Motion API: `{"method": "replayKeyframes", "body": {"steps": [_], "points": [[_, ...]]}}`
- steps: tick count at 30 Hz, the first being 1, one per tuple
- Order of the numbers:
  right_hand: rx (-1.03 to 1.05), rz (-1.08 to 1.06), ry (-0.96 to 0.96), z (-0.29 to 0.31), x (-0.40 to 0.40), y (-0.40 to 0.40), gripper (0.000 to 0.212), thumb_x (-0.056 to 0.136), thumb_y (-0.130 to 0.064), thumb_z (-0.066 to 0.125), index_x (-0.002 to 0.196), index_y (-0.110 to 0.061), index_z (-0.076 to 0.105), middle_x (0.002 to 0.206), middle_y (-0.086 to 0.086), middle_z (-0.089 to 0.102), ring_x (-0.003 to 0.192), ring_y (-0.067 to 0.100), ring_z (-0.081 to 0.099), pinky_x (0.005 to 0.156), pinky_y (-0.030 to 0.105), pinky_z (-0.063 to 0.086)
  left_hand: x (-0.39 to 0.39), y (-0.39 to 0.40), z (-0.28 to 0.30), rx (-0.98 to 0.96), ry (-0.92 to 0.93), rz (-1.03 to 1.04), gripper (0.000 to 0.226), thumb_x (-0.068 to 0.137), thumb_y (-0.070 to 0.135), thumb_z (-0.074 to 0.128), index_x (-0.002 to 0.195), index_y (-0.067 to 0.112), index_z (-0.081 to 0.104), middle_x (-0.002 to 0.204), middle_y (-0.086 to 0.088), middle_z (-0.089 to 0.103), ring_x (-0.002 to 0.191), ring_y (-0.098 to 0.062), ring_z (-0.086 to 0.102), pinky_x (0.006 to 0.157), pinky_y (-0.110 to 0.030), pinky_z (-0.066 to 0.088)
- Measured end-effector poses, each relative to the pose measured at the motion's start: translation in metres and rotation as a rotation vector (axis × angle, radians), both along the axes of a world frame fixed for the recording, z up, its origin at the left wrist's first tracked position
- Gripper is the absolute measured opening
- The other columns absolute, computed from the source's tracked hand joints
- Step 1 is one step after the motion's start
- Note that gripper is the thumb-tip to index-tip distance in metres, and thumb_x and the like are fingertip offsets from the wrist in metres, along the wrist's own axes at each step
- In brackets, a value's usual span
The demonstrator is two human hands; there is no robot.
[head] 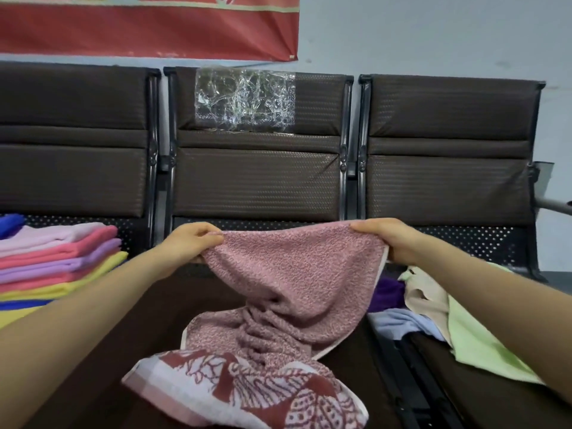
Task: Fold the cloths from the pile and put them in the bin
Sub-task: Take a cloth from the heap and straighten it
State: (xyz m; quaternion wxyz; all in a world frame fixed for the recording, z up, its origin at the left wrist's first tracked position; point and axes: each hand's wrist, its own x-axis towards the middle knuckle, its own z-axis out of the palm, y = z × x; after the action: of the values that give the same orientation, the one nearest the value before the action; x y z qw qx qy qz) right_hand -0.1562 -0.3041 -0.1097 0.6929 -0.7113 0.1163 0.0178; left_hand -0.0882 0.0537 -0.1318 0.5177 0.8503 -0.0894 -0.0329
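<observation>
The pink towel [291, 274] hangs between both hands over the middle dark seat [93, 351], its top edge stretched level while its lower half lies bunched and twisted, patterned end up, near the front. From the left, where folded cloths [58, 258] are stacked, the left hand [188, 246] pinches one top corner and the right hand [393, 243] pinches the other, with the loose pile [433, 311] beyond it. The twist may well get folded in, and a slack pinch could drop a corner; no bin is in view.
</observation>
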Motion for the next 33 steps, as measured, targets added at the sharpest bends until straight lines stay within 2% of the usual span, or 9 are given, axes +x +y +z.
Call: {"method": "replayKeyframes", "body": {"steps": [4, 8, 11, 17, 20, 23, 27, 30, 33], "points": [[-0.097, -0.07, -0.071, 0.008, 0.042, 0.006, 0.02, 0.084, -0.01, 0.069, 0.1, 0.001, 0.066, 0.079, 0.01, 0.071, 0.066, 0.017, 0.068, 0.061, 0.024, 0.055, 0.037, -0.009, 0.016, 0.144, -0.267, 0.151, 0.011, 0.086, 0.016, 0.066, 0.096, 0.016, 0.069, 0.096, -0.003, 0.066, 0.089, -0.018, 0.06, 0.068, -0.026, 0.044], [-0.724, -0.307, -0.095, -0.018, 0.09, 0.024, 0.035, 0.081, -0.018, 0.072, 0.112, -0.007, 0.061, 0.111, 0.014, 0.064, 0.107, 0.03, 0.06, 0.089, 0.032, 0.047, 0.079, -0.017, 0.011, 0.341, -0.389, 0.342, 0.035, 0.086, 0.013, 0.061, 0.121, 0.015, 0.059, 0.122, -0.011, 0.056, 0.105, -0.029, 0.056, 0.081, -0.03, 0.042], [-1.044, -0.202, 0.008, -0.039, 0.088, 0.055, 0.058, 0.083, -0.027, 0.066, 0.134, -0.008, 0.045, 0.132, 0.018, 0.05, 0.12, 0.035, 0.05, 0.094, 0.033, 0.044, 0.085, -0.023, -0.01, 0.527, -0.233, 0.426, 0.052, 0.09, 0.017, 0.056, 0.14, 0.016, 0.039, 0.138, -0.02, 0.034, 0.119, -0.04, 0.044, 0.095, -0.042, 0.041], [-1.06, 0.361, -0.184, -0.046, 0.009, 0.118, 0.027, 0.089, -0.029, 0.064, 0.11, -0.013, 0.067, 0.107, 0.003, 0.067, 0.089, 0.015, 0.061, 0.08, 0.031, 0.051, 0.033, -0.038, -0.036, 0.715, -0.156, 0.041, 0.046, 0.093, 0.03, 0.055, 0.137, 0.021, 0.044, 0.139, -0.012, 0.037, 0.117, -0.031, 0.049, 0.095, -0.036, 0.044], [-0.977, 0.519, -0.2, -0.044, -0.044, 0.136, 0.018, 0.087, -0.029, 0.065, 0.081, -0.013, 0.07, 0.072, -0.005, 0.065, 0.066, 0.006, 0.056, 0.073, 0.03, 0.051, -0.017, -0.04, -0.036, 0.637, -0.201, -0.119, 0.028, 0.091, 0.029, 0.056, 0.118, 0.023, 0.06, 0.119, -0.002, 0.058, 0.1, -0.018, 0.059, 0.084, -0.029, 0.046], [-0.98, 0.661, -0.213, -0.056, -0.089, 0.146, 0.024, 0.083, -0.043, 0.068, 0.076, -0.02, 0.066, 0.069, -0.006, 0.062, 0.062, 0.004, 0.052, 0.066, 0.028, 0.045, -0.068, -0.024, -0.043, 0.613, -0.181, -0.307, 0.014, 0.09, 0.027, 0.059, 0.095, 0.019, 0.069, 0.089, 0.005, 0.067, 0.087, -0.013, 0.061, 0.082, -0.032, 0.049], [-1.296, 0.825, -0.283, -0.098, -0.116, 0.14, 0.049, 0.075, -0.06, 0.066, 0.103, -0.02, 0.061, 0.099, 0.001, 0.059, 0.09, 0.018, 0.055, 0.08, 0.033, 0.047, -0.105, 0.018, -0.067, 0.763, -0.134, -0.688, 0.033, 0.09, 0.043, 0.06, 0.111, 0.019, 0.066, 0.101, 0.008, 0.061, 0.094, -0.008, 0.057, 0.087, -0.024, 0.045], [-1.303, 0.751, -0.36, -0.11, -0.11, 0.135, 0.025, 0.086, -0.038, 0.062, 0.1, -0.017, 0.063, 0.102, 0.003, 0.058, 0.097, 0.021, 0.054, 0.081, 0.033, 0.043, -0.114, 0.044, -0.081, 0.875, -0.139, -0.709, 0.086, 0.067, 0.08, 0.041, 0.134, 0.026, 0.049, 0.122, 0.011, 0.045, 0.115, -0.003, 0.042, 0.102, -0.016, 0.032], [-1.241, 0.7, -0.301, -0.107, -0.104, 0.138, 0.011, 0.092, -0.023, 0.054, 0.081, -0.023, 0.058, 0.088, -0.003, 0.058, 0.089, 0.019, 0.054, 0.072, 0.03, 0.038, -0.115, 0.056, -0.085, 0.853, -0.182, -0.669, 0.089, 0.064, 0.083, 0.039, 0.135, 0.03, 0.046, 0.13, 0.011, 0.04, 0.121, -0.002, 0.037, 0.107, -0.018, 0.029]]}}
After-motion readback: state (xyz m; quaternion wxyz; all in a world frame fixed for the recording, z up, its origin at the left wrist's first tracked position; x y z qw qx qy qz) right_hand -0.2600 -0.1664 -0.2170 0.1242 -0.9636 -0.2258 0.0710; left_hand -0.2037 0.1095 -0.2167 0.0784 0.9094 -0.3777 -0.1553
